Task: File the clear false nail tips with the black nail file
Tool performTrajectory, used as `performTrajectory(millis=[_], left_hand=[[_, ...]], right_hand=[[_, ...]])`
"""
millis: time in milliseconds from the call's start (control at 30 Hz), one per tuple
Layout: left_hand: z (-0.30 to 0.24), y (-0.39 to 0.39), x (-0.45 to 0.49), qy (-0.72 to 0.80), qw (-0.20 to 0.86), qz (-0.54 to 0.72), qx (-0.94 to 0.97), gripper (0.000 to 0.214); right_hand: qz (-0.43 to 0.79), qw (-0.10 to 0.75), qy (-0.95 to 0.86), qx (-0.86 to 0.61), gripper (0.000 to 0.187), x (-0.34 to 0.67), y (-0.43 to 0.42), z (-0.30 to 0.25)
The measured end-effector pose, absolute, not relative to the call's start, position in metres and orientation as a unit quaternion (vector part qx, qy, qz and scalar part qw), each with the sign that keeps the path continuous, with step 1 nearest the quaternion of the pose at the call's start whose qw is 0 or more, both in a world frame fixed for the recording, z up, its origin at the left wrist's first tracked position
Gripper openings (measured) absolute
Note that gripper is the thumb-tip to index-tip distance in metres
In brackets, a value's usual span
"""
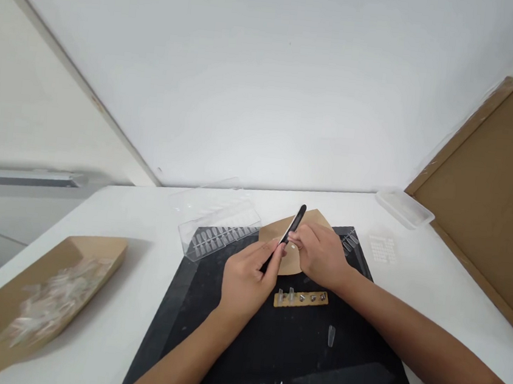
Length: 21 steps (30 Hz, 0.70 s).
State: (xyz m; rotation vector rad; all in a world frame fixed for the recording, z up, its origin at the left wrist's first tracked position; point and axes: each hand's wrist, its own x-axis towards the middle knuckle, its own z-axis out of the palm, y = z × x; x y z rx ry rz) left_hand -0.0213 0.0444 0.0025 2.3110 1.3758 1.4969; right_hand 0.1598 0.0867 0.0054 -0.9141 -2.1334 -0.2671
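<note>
Gripping a slim black stick with a pale edge over a flat sheet of brown paper

Clasps the lower part of the stick between thumb and fingers of the left hand, with the far end slanting up and to the right. Bends the fingers of the right hand in at the stick's middle, with thumb and fingertips close together; impossible to make out whether closed on some small piece.

Works above a glossy black rectangular board on a white tabletop. Has on that board, nearer the body than the paper, a narrow yellowish strip, bearing two clear nail-shaped tips toward the left and small shiny studs toward the right; nearer still, one loose clear tapered tip.

Shows, left of the paper, a clear flat plastic box with rows of translucent tips. Shows, past the right hand, a small cluster of similar tips, then, farther right, a shallow translucent plastic tray and a brown cardboard panel. Includes, far left, an open brown cardboard tray, heaped with blurred clear plastic pieces.
</note>
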Motion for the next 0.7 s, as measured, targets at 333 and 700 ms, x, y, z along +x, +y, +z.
performTrajectory(millis=[333, 700], left_hand=[[0.001, 0.0425, -0.0193, 0.435, -0.009, 0.485, 0.758, 0.018], [0.001, 0.0424, -0.0205, 0.435, -0.059, 0.474, 0.763, 0.016]], right_hand=[[-0.065, 0.392, -0.818, -0.417, 0.028, 0.1571, 0.0868, 0.0081], [-0.032, 0.389, -0.829, -0.402, 0.027, 0.1597, 0.0908, 0.0099]])
